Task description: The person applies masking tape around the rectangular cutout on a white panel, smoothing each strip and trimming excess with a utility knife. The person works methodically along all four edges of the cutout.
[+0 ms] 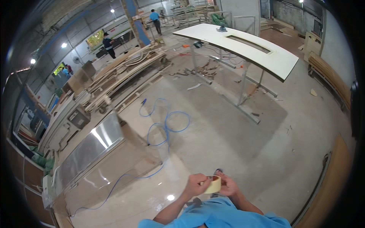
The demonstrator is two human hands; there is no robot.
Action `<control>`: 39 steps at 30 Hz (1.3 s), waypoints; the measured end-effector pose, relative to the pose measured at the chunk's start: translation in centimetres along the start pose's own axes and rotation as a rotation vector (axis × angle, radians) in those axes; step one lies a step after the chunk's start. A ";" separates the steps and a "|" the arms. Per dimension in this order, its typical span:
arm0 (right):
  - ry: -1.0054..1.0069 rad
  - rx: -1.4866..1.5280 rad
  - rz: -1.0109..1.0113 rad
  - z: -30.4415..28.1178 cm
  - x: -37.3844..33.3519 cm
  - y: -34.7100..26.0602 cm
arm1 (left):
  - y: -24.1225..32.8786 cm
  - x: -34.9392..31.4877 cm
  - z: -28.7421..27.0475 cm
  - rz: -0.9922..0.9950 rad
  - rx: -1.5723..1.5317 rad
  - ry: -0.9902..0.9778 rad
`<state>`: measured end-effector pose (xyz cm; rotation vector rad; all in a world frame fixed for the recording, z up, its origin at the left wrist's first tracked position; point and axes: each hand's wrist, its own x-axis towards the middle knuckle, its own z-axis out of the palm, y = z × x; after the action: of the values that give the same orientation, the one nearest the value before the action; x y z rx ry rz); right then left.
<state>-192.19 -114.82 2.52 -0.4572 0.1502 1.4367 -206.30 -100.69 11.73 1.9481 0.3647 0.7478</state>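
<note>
A roll of pale yellow masking tape (215, 186) is held between my two hands, close in front of my blue shirt. My left hand (198, 184) is closed, its fingers bent at the left side of the roll, by the tape's edge. On the other side, my right hand (227, 185) grips the roll, with fingers partly hidden behind it. The roll's reddish-brown inner core shows at the top. Whether a strip is pulled loose I cannot tell.
A white door panel (243, 36) with a rectangular cutout lies on metal stands. A blue air hose (167, 129) loops over the floor beside a metal-topped cabinet (93, 146). Timber boards (125, 72) are stacked at left, wooden panels (330, 81) at right. Other people stand far back.
</note>
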 end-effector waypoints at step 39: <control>-0.021 -2.266 -1.227 29.2 69.0 -103.8 | -31.1 124.8 18.2 0.344 0.377 -0.296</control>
<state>-86.24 -46.82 25.47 -1.8278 -1.6557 -0.2404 -97.24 -30.89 21.64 2.4784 -0.0169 0.6205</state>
